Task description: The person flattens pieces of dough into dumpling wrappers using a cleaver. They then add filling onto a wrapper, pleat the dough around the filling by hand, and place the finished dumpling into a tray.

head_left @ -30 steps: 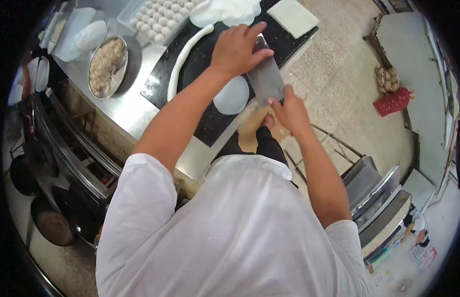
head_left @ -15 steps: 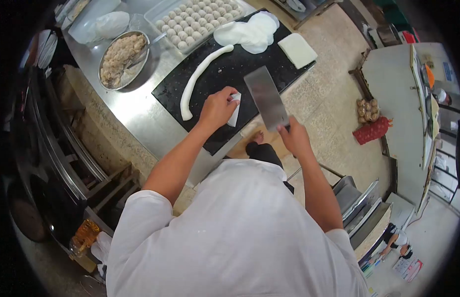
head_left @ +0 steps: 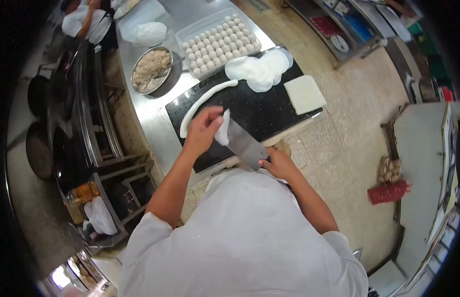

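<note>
My right hand (head_left: 279, 164) grips the handle of a cleaver (head_left: 246, 144), whose wide blade slants up and left over the near edge of a black board (head_left: 269, 114). At the blade's far end, my left hand (head_left: 203, 129) pinches a folded white cloth (head_left: 222, 132), which appears to touch the metal. Left of that hand, a long white dough rope (head_left: 196, 105) curves across the board. A pile of thin round dough wrappers (head_left: 262, 69) lies at the board's far side. A square white slab or stack (head_left: 305, 94) rests at its right corner.
Beyond the board stands a plastic tray (head_left: 183, 35) with rows of round dumplings. A metal bowl (head_left: 134, 74) of minced filling with a utensil sits on the steel table (head_left: 151, 116). Another person (head_left: 86, 22) is at upper left. A red net sack (head_left: 387, 192) lies on the floor.
The cleaver has swung left and lower, its blade now meeting the cloth. My left hand has lifted the cloth to the blade. The whole view has turned, bringing another person into sight.
</note>
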Tool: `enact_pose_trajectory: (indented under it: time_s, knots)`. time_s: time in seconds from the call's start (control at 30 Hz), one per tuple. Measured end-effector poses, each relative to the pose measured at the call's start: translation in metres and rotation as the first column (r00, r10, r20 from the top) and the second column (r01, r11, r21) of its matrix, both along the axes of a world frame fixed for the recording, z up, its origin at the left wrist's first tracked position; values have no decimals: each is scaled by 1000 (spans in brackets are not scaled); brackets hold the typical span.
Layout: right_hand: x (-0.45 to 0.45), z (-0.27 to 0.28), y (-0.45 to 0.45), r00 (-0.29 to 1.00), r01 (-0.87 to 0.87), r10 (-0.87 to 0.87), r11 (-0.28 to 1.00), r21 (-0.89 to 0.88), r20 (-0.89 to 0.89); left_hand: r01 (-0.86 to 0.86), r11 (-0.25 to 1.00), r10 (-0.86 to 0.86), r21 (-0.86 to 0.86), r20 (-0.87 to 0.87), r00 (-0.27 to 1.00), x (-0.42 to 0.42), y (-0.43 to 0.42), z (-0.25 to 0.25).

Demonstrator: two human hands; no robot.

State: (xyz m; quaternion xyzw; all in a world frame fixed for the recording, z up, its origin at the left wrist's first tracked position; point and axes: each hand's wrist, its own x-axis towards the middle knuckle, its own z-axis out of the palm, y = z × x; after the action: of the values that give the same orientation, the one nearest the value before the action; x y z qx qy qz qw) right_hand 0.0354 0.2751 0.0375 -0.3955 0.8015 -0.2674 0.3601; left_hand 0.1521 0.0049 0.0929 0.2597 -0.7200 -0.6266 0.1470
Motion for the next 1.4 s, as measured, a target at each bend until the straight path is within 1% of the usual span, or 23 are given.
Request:
enact_pose_trajectory:
  time_s: [0.03, 0.1, 0.17, 0.27, 0.3, 0.37, 0.43, 0.53, 0.6, 0.67, 0.7, 0.77, 0.8, 0.87, 0.97, 1.0, 1.03, 1.1, 1.13, 1.17, 1.3, 1.33, 1.4]
  knots:
    - [-11, 1, 10, 990, 63, -66, 998, 28, 126, -45, 998, 45, -35, -10, 999, -17, -2, 7]
    - [-35, 21, 27, 987, 76, -77, 997, 12, 143, -84, 979, 92, -185, 35, 995, -53, -15, 18]
    - [-56, 29, 45, 987, 128, -136, 988, 88, 91, -195, 980, 197, 35, -66, 978, -92, -34, 11]
    - [-78, 23, 65, 973, 221, -221, 975, 9, 63, -245, 957, 252, 153, -27, 967, -135, -67, -3]
    - [-82, 21, 67, 977, 208, -208, 978, 3, 55, -256, 955, 265, 151, -36, 964, -141, -77, -14]
    - [-91, 18, 72, 953, 302, -298, 949, -91, 59, -309, 947, 294, 82, 161, 942, -141, -96, -53]
    - [-98, 18, 75, 948, 317, -312, 941, -114, 59, -320, 947, 320, -26, 172, 932, -132, -107, -86]
    - [-107, 13, 75, 930, 366, -357, 916, -166, 87, -357, 918, 379, -170, 122, 917, -115, -93, -87]
    - [-112, 13, 76, 925, 380, -366, 904, -198, 105, -270, 663, 437, -698, 69, 897, -91, -74, -78]
    - [-117, 15, 72, 873, 474, -404, 834, -281, 272, -155, 616, 510, -772, 241, 826, -63, -53, -67]
    - [-122, 17, 68, 880, 461, -390, 839, -290, 271, -168, 608, 523, -776, 233, 820, -47, -40, -64]
    - [-129, 21, 62, 799, 564, -379, 740, -365, 466, 17, 415, 551, -910, 266, 791, -20, -21, -61]
    - [-134, 20, 56, 810, 558, -350, 707, -434, 470, 13, 417, 559, -909, 268, 784, -12, -24, -63]
    - [-148, 10, 44, 775, 592, -366, 703, -393, 515, -12, 625, 478, -781, 371, 796, 10, -23, -74]
    - [-159, -15, 35, 665, 657, -418, 722, -219, 618, -86, 680, 476, -728, 348, 808, 31, -4, -69]
    - [-160, -23, 37, 582, 687, -485, 723, -75, 652, -107, 677, 496, -728, 344, 797, 36, -1, -65]
    - [-157, -23, 38, 495, 700, -555, 710, 72, 668, -231, 695, 541, -681, 283, 792, 43, 2, -63]
    - [-153, -24, 43, 462, 692, -547, 715, 103, 698, -373, 689, 609, -621, 217, 763, 52, 1, -58]
    - [-152, -26, 46, 447, 696, -577, 705, 140, 684, -595, 763, 642, -253, 185, 744, 57, -3, -55]
    - [-150, -29, 48, 430, 700, -605, 692, 176, 670, -699, 696, 680, 161, 161, 715, 62, -8, -52]
    - [-146, -29, 43, 409, 701, -575, 696, 159, 709, -713, 571, 790, 407, -35, 612, 57, -12, 2]
    - [-147, -29, 41, 410, 697, -570, 699, 158, 712, -659, 595, 761, 460, -57, 647, 59, -15, 17]
    - [-143, -31, 40, 404, 714, -577, 684, 149, 710, -668, 651, 740, 361, -107, 664, 50, -17, 39]
